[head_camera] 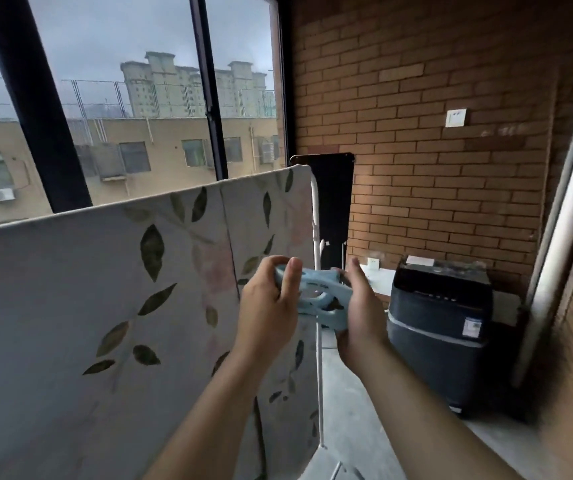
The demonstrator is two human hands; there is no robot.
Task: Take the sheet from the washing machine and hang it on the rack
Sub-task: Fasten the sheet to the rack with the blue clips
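Gripping pale blue clip (323, 299) with left hand (269, 303) and right hand (361, 308) beside hung sheet (105, 289); cannot read sticker (472, 328) on washing machine (440, 344).

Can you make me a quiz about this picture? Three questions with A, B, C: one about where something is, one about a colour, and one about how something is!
1. Where is the washing machine?
A) on the floor by the brick wall
B) outside the window
C) up on a table

2. What colour is the clip held by the left hand and right hand?
A) red
B) light blue
C) yellow

3. How is the sheet?
A) heaped on the floor
B) stuffed in a basket
C) draped over the rack

Answers:
1 A: it stands low on the right, at the foot of the bricks.
2 B: pale blue plastic shows between the two hands.
3 C: it hangs flat down from a straight top edge.
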